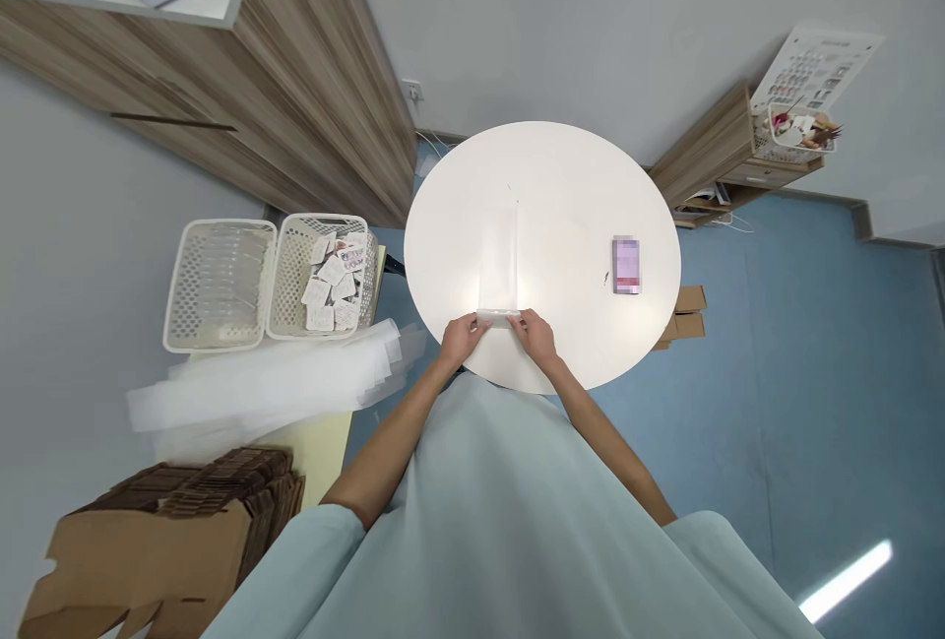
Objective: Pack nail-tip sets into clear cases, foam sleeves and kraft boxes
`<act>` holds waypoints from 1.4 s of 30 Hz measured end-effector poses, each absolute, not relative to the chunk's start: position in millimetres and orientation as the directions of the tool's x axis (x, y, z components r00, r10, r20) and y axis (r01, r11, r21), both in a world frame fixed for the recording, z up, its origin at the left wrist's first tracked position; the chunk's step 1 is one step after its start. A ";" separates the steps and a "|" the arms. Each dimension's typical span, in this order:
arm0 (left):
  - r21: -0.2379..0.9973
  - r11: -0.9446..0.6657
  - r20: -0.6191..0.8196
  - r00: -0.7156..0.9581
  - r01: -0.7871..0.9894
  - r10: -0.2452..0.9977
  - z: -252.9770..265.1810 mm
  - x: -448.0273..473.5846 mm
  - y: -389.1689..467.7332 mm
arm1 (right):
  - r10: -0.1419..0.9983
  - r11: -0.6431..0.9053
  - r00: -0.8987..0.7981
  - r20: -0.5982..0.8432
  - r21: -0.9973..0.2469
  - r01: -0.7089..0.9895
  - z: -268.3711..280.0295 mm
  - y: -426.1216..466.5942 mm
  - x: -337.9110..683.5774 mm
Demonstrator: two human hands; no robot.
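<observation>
A translucent white strip of packing sheet [499, 250] lies lengthwise on the white oval table [568, 176], running away from me. Its near end is folded over into a short, glossy roll [498, 319]; whether something is inside it I cannot make out. My left hand [462, 336] pinches the left end of this roll, fingers closed. At the opposite end, my right hand [535, 336] grips it the same way. Both hands rest close to the table's near edge.
A purple box-like item [626, 265], partly pixelated, lies on the table's right. To the left are a basket of white cards [272, 309], a basket of clear packages [169, 319], stacked translucent sheets [273, 383] and flattened cardboard boxes [148, 550]. Brown cartons [690, 326] stand beyond the table's right edge.
</observation>
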State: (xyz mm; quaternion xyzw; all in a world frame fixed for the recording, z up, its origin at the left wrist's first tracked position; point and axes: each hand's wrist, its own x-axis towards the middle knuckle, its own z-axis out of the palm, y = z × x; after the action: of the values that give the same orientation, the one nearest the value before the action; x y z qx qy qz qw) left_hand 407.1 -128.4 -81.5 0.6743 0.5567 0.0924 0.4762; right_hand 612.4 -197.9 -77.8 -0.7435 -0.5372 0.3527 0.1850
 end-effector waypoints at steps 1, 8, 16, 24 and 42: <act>0.733 0.071 -0.404 0.348 0.676 0.846 -82.0 409.8 -125.8 | 0.926 -0.369 0.200 -0.321 -0.651 0.664 -79.9 -193.1 611.5; 0.578 0.057 -0.427 0.242 0.814 0.871 -86.7 429.8 -113.0 | 0.880 -0.473 0.350 -0.320 -0.652 0.593 -96.8 -172.4 609.1; 0.545 -0.536 -0.075 0.675 0.644 0.734 -96.4 444.4 -94.6 | 0.989 -0.091 0.014 -0.145 -0.542 0.836 -81.8 -152.8 617.4; 0.569 -0.540 -0.159 0.727 0.621 0.668 -93.0 416.8 -110.8 | 0.960 0.051 -0.195 -0.202 -0.555 0.830 -90.1 -177.8 625.5; 0.777 -0.051 -0.343 0.490 0.628 0.801 -83.6 386.0 -143.0 | 0.972 -0.186 0.044 -0.230 -0.646 0.740 -82.0 -238.9 602.0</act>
State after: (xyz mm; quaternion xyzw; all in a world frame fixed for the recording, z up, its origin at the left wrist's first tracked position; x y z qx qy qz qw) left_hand 386.0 -143.0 -83.6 0.7192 0.4968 0.0908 0.4771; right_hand 602.0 -238.9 -82.0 -0.6997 -0.6119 0.3217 0.1802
